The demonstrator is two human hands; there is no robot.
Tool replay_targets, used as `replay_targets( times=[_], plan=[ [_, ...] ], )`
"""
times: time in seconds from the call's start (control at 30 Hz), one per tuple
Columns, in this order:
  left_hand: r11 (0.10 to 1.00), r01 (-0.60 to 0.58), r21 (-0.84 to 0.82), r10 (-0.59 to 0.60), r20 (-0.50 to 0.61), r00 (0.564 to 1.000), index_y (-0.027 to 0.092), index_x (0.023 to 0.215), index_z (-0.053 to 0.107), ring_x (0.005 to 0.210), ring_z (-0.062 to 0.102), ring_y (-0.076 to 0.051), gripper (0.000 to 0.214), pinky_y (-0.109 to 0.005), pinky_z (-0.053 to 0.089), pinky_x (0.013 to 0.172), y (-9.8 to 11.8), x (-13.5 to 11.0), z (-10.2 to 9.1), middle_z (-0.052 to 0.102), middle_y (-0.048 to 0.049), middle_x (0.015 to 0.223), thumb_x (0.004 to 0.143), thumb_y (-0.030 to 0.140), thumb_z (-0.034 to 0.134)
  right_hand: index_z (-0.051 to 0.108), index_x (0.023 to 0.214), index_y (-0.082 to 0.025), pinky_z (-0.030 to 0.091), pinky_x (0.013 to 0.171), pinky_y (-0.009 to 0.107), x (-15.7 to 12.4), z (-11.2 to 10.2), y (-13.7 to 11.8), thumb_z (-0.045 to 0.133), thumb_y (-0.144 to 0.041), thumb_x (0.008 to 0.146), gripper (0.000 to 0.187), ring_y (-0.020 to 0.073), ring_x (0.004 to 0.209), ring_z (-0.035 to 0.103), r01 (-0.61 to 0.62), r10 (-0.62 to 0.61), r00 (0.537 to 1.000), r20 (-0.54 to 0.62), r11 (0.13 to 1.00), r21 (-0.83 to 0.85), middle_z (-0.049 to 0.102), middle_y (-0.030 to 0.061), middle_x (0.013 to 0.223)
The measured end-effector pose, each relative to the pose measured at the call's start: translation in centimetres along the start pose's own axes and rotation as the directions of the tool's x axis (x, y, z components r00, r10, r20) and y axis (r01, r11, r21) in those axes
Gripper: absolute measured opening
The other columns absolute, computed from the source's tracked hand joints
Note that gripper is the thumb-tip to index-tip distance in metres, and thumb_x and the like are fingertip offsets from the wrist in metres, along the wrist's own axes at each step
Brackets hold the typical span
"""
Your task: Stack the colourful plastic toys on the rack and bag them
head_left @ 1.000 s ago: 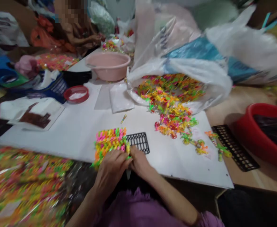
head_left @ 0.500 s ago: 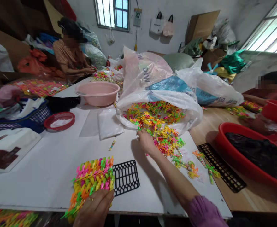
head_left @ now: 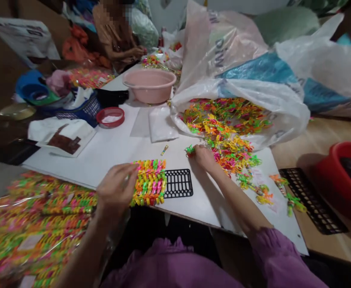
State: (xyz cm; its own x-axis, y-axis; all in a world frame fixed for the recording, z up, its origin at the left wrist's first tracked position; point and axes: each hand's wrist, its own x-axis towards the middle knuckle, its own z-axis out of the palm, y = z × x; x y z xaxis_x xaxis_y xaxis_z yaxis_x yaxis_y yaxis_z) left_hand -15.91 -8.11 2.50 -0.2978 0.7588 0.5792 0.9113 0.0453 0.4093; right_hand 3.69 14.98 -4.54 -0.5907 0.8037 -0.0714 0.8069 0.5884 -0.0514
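Note:
My right hand (head_left: 206,158) is closed on a small green plastic toy (head_left: 190,149) just above the white tabletop, left of a loose heap of bright plastic toys (head_left: 234,154). The heap spills from the mouth of a large white plastic sack (head_left: 289,110). My left hand (head_left: 115,187) has its fingers drawn together at the left end of a black plastic grid (head_left: 179,183); what they hold, if anything, is hidden. Rows of orange, yellow, green and pink pieces (head_left: 150,182) fill most of the grid. Its right end is bare.
Bagged filled rows (head_left: 52,224) lie at the lower left. Behind are a pink basin (head_left: 150,86), red dish (head_left: 110,117), blue basket (head_left: 82,110) and clear plastic bags (head_left: 162,124). At right are a second grid (head_left: 313,200) and red tub (head_left: 343,176). Another person (head_left: 115,36) sits beyond.
The view has tipped downward and turned left. My right hand has drawn back from the heap with a green toy. My left hand has shifted from the near rows to the grid's left end.

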Motion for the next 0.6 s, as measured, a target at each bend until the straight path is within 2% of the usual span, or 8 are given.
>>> replay_targets(
  times=[0.1, 0.2, 0.23, 0.3, 0.37, 0.43, 0.5, 0.6],
  plan=[
    [0.993, 0.109, -0.048, -0.106, 0.057, 0.993, 0.018, 0.092, 0.064, 0.083, 0.061, -0.015, 0.017, -0.028, 0.05, 0.078, -0.5, 1.8, -0.2, 0.065, -0.003, 0.088, 0.085, 0.026, 0.05, 0.057, 0.099, -0.01, 0.041, 0.073, 0.028, 0.1, -0.5, 0.1, 0.042, -0.018, 0.086, 0.022, 0.023, 0.09, 0.06, -0.074, 0.073, 0.997, 0.027, 0.995, 0.059, 0.062, 0.0159, 0.098],
    [0.997, 0.008, -0.078, 0.007, 0.196, 0.981, 0.017, 0.097, 0.063, 0.09, 0.059, -0.016, 0.02, -0.03, 0.047, 0.084, 0.4, 2.0, 1.8, 0.064, -0.0049, 0.094, 0.087, 0.027, 0.048, 0.06, 0.09, -0.011, 0.04, 0.069, 0.026, -0.4, -2.0, -0.9, 0.047, -0.022, 0.083, 0.018, 0.0191, 0.08, 0.06, -0.02, 0.008, 0.999, 0.043, 0.96, 0.279, 0.065, 0.0116, 0.089],
    [0.996, -0.055, -0.077, 0.072, 0.238, 0.969, 0.017, 0.099, 0.062, 0.093, 0.058, -0.016, 0.021, -0.032, 0.046, 0.086, 0.8, 1.9, 2.7, 0.064, -0.0057, 0.097, 0.087, 0.026, 0.048, 0.06, 0.088, -0.013, 0.04, 0.067, 0.024, -0.9, -2.4, -1.6, 0.049, -0.023, 0.081, 0.016, 0.0167, 0.075, 0.059, 0.031, -0.041, 0.999, 0.016, 0.915, 0.402, 0.065, 0.0082, 0.084],
    [0.985, -0.164, -0.049, 0.171, 0.32, 0.932, 0.017, 0.1, 0.062, 0.095, 0.057, -0.018, 0.02, -0.035, 0.045, 0.087, 1.5, 1.5, 4.4, 0.064, -0.0064, 0.098, 0.088, 0.023, 0.047, 0.058, 0.088, -0.014, 0.039, 0.062, 0.021, -2.5, -2.5, -3.3, 0.049, -0.024, 0.079, 0.016, 0.0128, 0.067, 0.055, 0.139, -0.113, 0.99, -0.081, 0.751, 0.646, 0.063, 0.0023, 0.077],
    [0.976, -0.218, -0.013, 0.207, 0.385, 0.9, 0.017, 0.097, 0.062, 0.093, 0.057, -0.019, 0.019, -0.035, 0.045, 0.086, 1.6, 1.3, 5.5, 0.065, -0.0059, 0.095, 0.088, 0.018, 0.045, 0.055, 0.089, -0.015, 0.04, 0.059, 0.02, -4.4, -1.4, -5.3, 0.048, -0.024, 0.078, 0.017, 0.0118, 0.065, 0.053, 0.189, -0.119, 0.982, -0.147, 0.562, 0.805, 0.061, -0.0001, 0.075],
    [0.974, -0.224, -0.002, 0.206, 0.408, 0.89, 0.017, 0.094, 0.063, 0.091, 0.057, -0.019, 0.019, -0.035, 0.045, 0.084, 1.4, 1.2, 6.1, 0.065, -0.0054, 0.093, 0.088, 0.015, 0.044, 0.055, 0.087, -0.015, 0.041, 0.059, 0.021, -6.0, 0.5, -7.0, 0.049, -0.022, 0.076, 0.015, 0.0126, 0.066, 0.054, 0.155, -0.097, 0.987, -0.124, 0.448, 0.881, 0.061, -0.0002, 0.074],
    [0.975, -0.222, -0.008, 0.206, 0.407, 0.89, 0.017, 0.094, 0.062, 0.093, 0.057, -0.019, 0.019, -0.035, 0.044, 0.086, 1.0, 1.2, 6.2, 0.064, -0.0055, 0.094, 0.088, 0.015, 0.044, 0.055, 0.087, -0.016, 0.042, 0.062, 0.023, -6.8, 2.5, -8.1, 0.048, -0.021, 0.075, 0.014, 0.0139, 0.068, 0.055, 0.093, -0.05, 0.996, -0.08, 0.411, 0.907, 0.062, 0.0009, 0.076],
    [0.974, -0.224, -0.038, 0.219, 0.425, 0.878, 0.017, 0.098, 0.061, 0.093, 0.056, -0.019, 0.02, -0.034, 0.044, 0.086, 0.7, 1.4, 6.2, 0.064, -0.0057, 0.096, 0.088, 0.015, 0.044, 0.055, 0.094, -0.017, 0.043, 0.068, 0.025, -6.8, 4.0, -8.9, 0.047, -0.021, 0.079, 0.018, 0.0155, 0.075, 0.057, 0.084, -0.015, 0.996, -0.087, 0.465, 0.882, 0.064, 0.0028, 0.085]
  ],
)
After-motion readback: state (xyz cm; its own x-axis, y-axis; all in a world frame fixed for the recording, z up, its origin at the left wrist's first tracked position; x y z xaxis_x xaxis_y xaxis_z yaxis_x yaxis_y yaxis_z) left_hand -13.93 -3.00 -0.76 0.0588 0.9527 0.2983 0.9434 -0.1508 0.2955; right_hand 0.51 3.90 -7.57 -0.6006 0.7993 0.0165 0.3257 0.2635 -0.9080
